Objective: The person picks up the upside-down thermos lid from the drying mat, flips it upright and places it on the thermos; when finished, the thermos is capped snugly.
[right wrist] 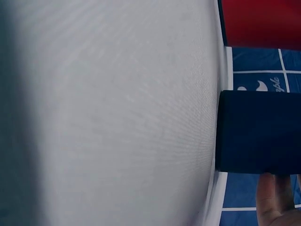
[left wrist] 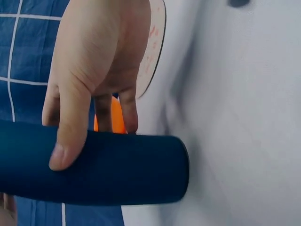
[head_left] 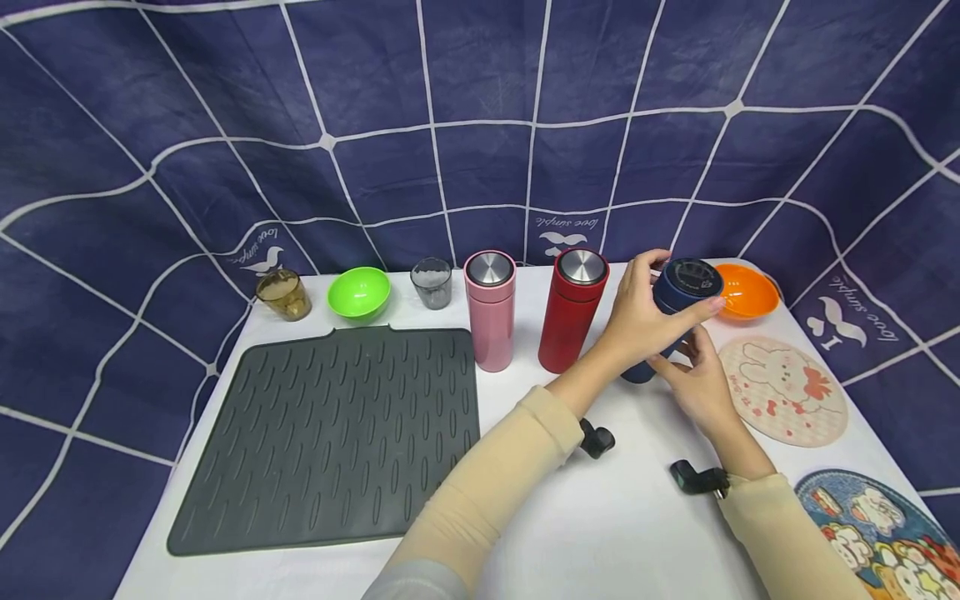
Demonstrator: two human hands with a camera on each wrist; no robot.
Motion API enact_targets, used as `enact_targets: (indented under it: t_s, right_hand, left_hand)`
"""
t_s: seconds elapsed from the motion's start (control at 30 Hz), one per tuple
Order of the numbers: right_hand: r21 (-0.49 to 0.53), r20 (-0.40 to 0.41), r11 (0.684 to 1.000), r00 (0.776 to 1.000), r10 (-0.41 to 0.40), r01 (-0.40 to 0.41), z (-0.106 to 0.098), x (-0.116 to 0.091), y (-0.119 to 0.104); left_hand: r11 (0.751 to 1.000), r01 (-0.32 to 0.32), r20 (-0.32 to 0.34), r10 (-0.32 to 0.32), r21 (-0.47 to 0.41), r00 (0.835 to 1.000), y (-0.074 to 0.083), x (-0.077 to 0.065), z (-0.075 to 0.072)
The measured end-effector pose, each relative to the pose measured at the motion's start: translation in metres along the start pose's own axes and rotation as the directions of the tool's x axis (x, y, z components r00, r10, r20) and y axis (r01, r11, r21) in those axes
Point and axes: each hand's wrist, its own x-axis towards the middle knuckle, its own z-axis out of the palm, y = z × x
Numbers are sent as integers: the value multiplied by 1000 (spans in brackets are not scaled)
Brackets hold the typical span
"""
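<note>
A dark blue thermos bottle (head_left: pixel 664 297) with a dark, shiny lid (head_left: pixel 694 277) is at the right of the table, its base at or close to the cloth. My left hand (head_left: pixel 641 315) grips it high up, fingers behind and thumb across the front below the lid. Lower down, my right hand (head_left: pixel 702 385) holds the body from the right; its thumb lies along the bottle (left wrist: pixel 131 169) in the left wrist view. Just left of it stands a red thermos (head_left: pixel 567 321), then a pink thermos (head_left: pixel 492 325), both with silver lids. The right wrist view shows only the lower bottle and some fingertips.
A grey ridged mat (head_left: pixel 337 433) covers the left side. Along the back are an amber glass (head_left: pixel 283 296), a green bowl (head_left: pixel 359 293), a clear glass (head_left: pixel 432 285) and an orange bowl (head_left: pixel 750 293). Rabbit (head_left: pixel 783 392) and cartoon (head_left: pixel 885 533) placemats lie at right.
</note>
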Motion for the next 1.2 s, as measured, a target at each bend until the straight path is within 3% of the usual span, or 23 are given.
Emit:
enact_targets:
  t_s: [0.1, 0.33, 0.53, 0.77, 1.03, 1.2]
  right_hand:
    - [2, 4, 1000, 1000, 1, -1, 0, 1, 1]
    - [-16, 5, 1000, 1000, -25, 25, 0, 0, 1]
    - [-13, 15, 999, 999, -29, 29, 1, -1, -1]
    - [-26, 4, 999, 999, -46, 46, 0, -2, -2]
    - [-11, 14, 1000, 1000, -22, 22, 1, 0, 0]
    - [2, 12, 999, 999, -42, 42, 1, 1, 4]
  left_hand:
    - [999, 4, -28, -3, 37, 1000, 0, 0, 2]
    - [999, -20, 36, 19, 48, 999, -4, -3, -1]
    - [999, -11, -49, 13, 35, 999, -6, -3, 2]
    - [998, -6, 14, 5, 59, 1000, -7, -7, -1]
    - [1000, 4, -61, -3, 21, 998, -4, -6, 2]
    - [998, 29, 5, -30, 59, 1000, -7, -10, 1]
